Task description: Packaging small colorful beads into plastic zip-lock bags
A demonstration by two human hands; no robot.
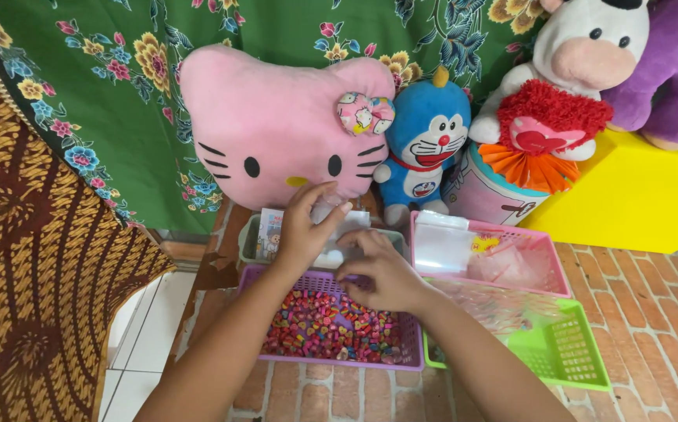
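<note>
both your hands work a clear plastic bag (337, 227) at twelve o'clock above the purple basket (409, 344) of beads: left hand (304, 227) pinching its top, right hand (382, 270) half curled on it, so ease the mouth open next.

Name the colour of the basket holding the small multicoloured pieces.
Purple basket, seen best in the head view, just below both hands.

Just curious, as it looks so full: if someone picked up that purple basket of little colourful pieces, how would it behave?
The purple basket looks like thin slotted plastic, so it may flex a little. Its colourful pieces lie loose and would probably slide and rattle if it tilted. Being small, they likely weigh little, so a push should move it easily.
</note>
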